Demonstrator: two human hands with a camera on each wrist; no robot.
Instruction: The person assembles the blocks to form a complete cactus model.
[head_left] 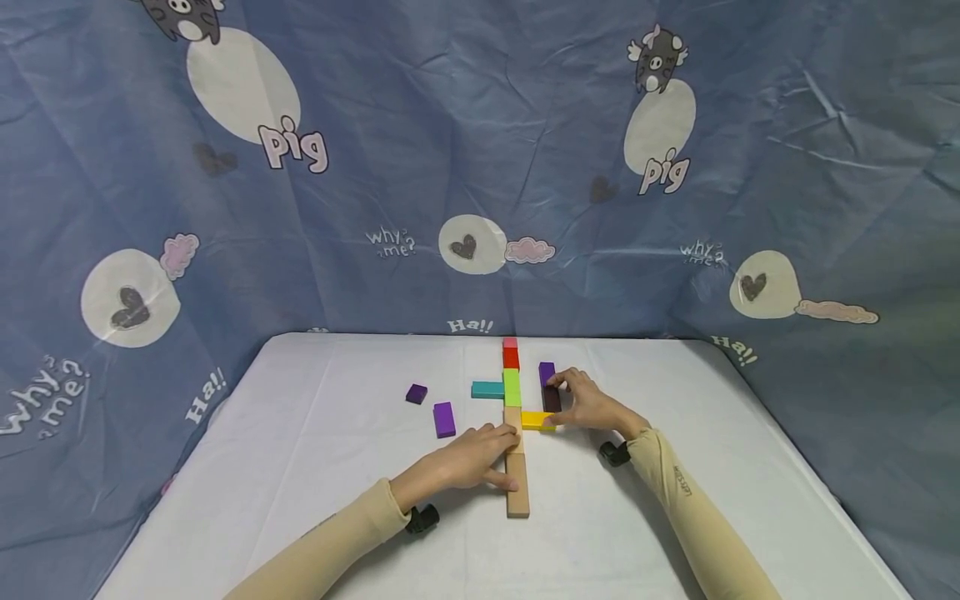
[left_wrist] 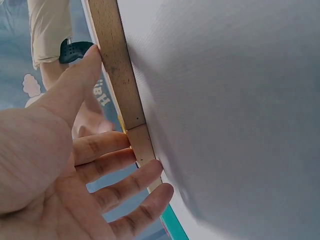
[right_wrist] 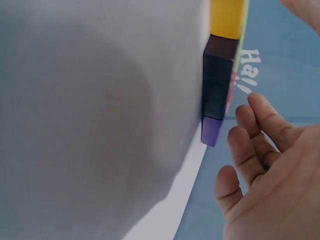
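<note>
My left hand [head_left: 472, 457] touches two pale wooden blocks laid end to end. Its thumb is at the nearer block [head_left: 517, 502], its fingers at the farther one [head_left: 513, 416]; in the left wrist view the fingers [left_wrist: 132, 186] look fairly straight. Around the right side, my right hand [head_left: 594, 406] has its fingertips by a dark brown block [head_left: 551, 401] and its thumb by a yellow block [head_left: 534, 421]. Seen from the right wrist, its fingers [right_wrist: 245, 150] are loosely bent. A purple block [head_left: 547, 368] adjoins the dark one's far end.
Beyond the wooden blocks, the row continues with a lime green block [head_left: 512, 387], a red block [head_left: 511, 358] and a pinkish one [head_left: 510, 342]. A teal block [head_left: 487, 390] branches left. Two loose purple blocks, one larger [head_left: 444, 420], one smaller [head_left: 416, 394], lie on the white table [head_left: 315, 400].
</note>
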